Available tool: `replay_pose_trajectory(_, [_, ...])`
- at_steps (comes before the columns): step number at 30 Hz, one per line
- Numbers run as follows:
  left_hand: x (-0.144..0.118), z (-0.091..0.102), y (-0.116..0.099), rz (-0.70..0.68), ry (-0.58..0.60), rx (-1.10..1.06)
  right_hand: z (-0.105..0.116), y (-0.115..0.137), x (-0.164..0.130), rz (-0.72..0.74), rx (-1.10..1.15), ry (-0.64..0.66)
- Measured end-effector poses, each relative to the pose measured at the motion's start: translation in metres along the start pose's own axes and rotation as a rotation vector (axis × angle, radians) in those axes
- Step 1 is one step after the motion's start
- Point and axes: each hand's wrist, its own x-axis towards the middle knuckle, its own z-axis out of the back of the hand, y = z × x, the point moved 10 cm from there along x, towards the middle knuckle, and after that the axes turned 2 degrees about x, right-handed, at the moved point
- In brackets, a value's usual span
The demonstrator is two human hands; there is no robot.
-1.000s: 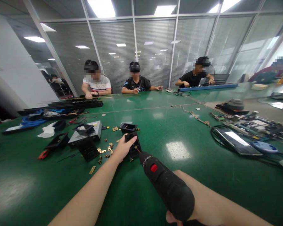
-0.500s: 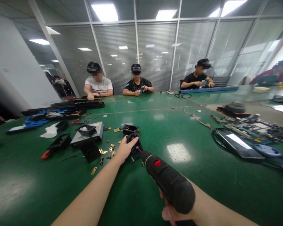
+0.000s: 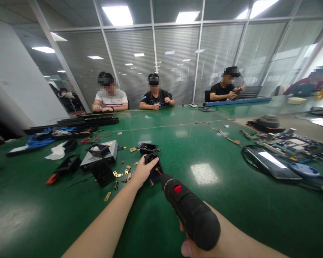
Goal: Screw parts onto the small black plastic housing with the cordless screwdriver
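Note:
My left hand [image 3: 144, 171] grips a small black plastic box-shaped housing [image 3: 151, 157], thumb along its top edge. In my right hand [image 3: 190, 243] is a black cordless screwdriver [image 3: 190, 209] with a red switch on top, its grip mostly hidden under the body. The tool's bit meets a brass-coloured screw [image 3: 157, 170] at the housing; I cannot tell how deep the screw sits. Just behind my left hand lies another black housing [image 3: 148, 148]. Left of my wrist are scattered several brass plates [image 3: 107, 196] and screws [image 3: 116, 185].
To the left, a grey metal box [image 3: 111, 152] carries a black frame, near an orange-handled tool [image 3: 52, 179]. On the right lie a phone [image 3: 274, 163], a blue oval object [image 3: 304, 170] and circuit boards [image 3: 298, 143]. Several people sit across the green table [image 3: 231, 215].
The screwdriver's rear has shifted slightly left and down, its bit still at the screw. My left hand keeps its hold. Across the table, the person at right has raised their hands.

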Motion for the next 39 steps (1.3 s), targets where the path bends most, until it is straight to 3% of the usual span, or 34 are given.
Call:
replay_pose_trajectory(6, [0.002,0.000,0.003,-0.009,0.001,-0.009,-0.003,-0.001,-0.009,-0.071,0.135,0.003])
replay_pose_trajectory(18, [0.003,-0.001,0.003,-0.008,0.003,-0.008,-0.004,-0.002,-0.009,-0.132,0.127,-0.007])
replay_pose_trajectory(39, [0.005,-0.001,0.006,-0.005,-0.021,-0.059,-0.003,-0.020,-0.006,-0.063,0.221,0.073])
